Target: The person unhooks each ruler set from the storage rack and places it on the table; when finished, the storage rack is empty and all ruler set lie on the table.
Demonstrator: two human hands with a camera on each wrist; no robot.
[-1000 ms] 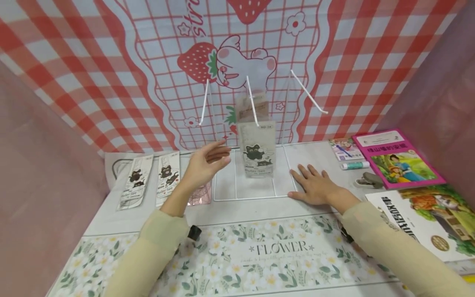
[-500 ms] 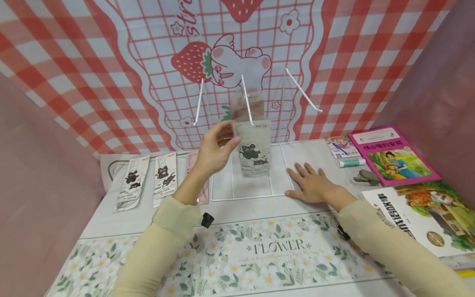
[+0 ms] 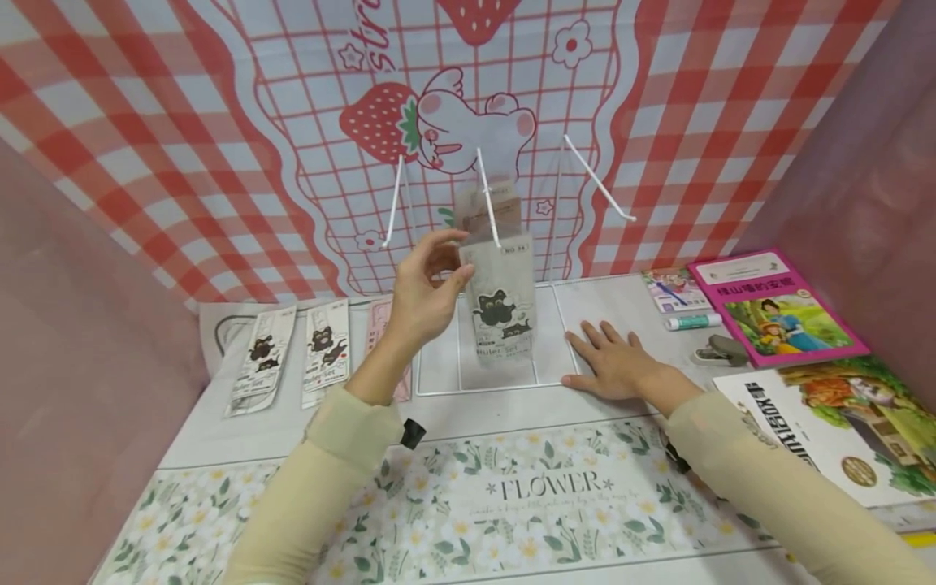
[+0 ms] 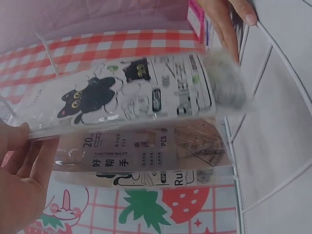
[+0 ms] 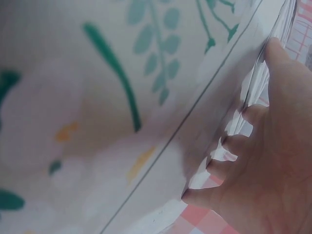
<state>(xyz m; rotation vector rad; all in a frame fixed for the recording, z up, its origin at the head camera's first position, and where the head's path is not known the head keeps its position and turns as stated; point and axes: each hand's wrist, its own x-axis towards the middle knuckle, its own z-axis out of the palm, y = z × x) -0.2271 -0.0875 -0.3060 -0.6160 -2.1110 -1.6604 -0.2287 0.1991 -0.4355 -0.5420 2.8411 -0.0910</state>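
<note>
Fingers of the left hand (image 3: 426, 299) pinched a flat, clear plastic packet (image 3: 500, 299) by one edge, probably for control; the right hand (image 3: 616, 366), fingers spread, likely braced the white wire base (image 3: 475, 392) alongside.

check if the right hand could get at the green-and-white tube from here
Probably yes: the right hand rests spread out, and nothing shows between it and the green-and-white tube to its right.

ruler packet (image 3: 500, 296) of clear, glossy plastic; wire rack (image 3: 475, 391) smooth, metallic; checked backdrop (image 3: 292, 122) matt cloth.
</note>
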